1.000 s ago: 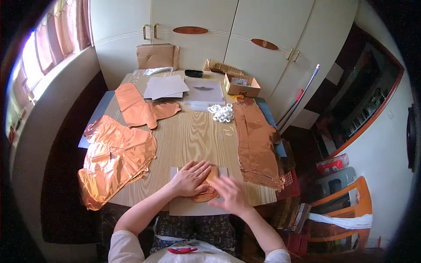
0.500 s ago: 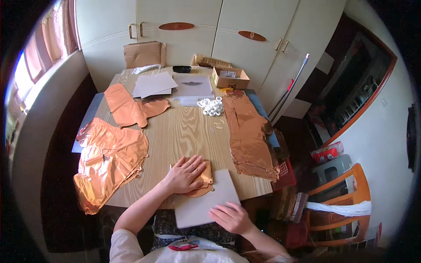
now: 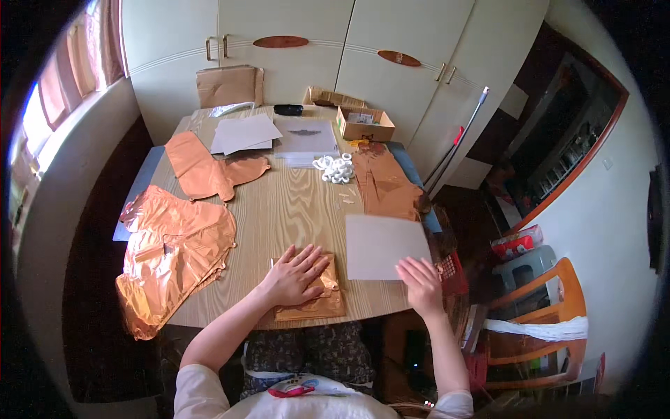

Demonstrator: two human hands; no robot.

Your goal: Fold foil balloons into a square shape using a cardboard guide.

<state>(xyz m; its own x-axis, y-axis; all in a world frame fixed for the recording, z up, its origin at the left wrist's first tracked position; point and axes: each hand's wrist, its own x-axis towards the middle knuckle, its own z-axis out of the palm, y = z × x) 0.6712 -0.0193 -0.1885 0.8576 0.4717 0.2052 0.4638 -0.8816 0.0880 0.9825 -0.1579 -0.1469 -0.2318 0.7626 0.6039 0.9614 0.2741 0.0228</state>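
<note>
My left hand (image 3: 296,278) lies flat with its fingers spread, on a folded copper-coloured foil balloon (image 3: 324,307) at the table's near edge. In my right hand (image 3: 422,286) is a pale grey rectangular board (image 3: 386,246), gripped at its lower right corner; the thumb is hidden. The board is to the right of the folded foil and covers the near part of a stack of flat foil balloons (image 3: 384,181). More shiny foil balloons (image 3: 181,237) lie spread at the left, and a matte-looking foil piece (image 3: 199,167) lies beyond them.
Farther back on the wooden table (image 3: 293,209) are grey boards (image 3: 244,133), a stack of clear plastic sleeves (image 3: 307,143), white ribbon coils (image 3: 336,169), a black tray (image 3: 288,109) and an open cardboard box (image 3: 366,126). An orange wooden chair (image 3: 576,300) stands at the right.
My right hand has lifted the board off the near edge and carried it forward and right, uncovering the folded foil's lower part. My left hand stays on the foil.
</note>
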